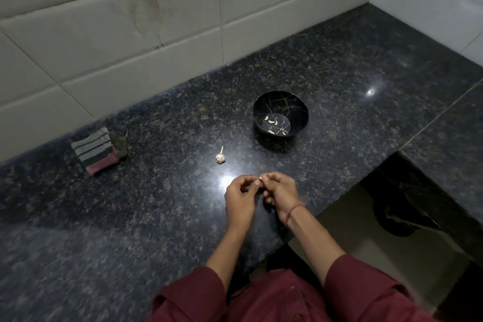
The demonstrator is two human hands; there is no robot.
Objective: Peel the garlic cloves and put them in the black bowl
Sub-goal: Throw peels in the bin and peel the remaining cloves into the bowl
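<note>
Garlic clove point(260, 178), a pale speck too small to be sure of its skin, is pinched between the curled fingertips of the left hand point(241, 197) and the right hand point(281, 191), just above the polished, speckled granite counter point(130, 217). Curved peeled cloves point(271, 121) lie in the round, glossy black bowl point(298, 109), which is veined with gold. A papery bulb point(220, 157) with a stub stem sits near the hands. A folded striped cloth point(96, 150) lies well to the left.

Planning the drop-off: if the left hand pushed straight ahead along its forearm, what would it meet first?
Probably the black bowl, near its left rim; the garlic bulb sits left of that line. The left hand shares a clove with the right hand, whose fingers may brush first.
</note>
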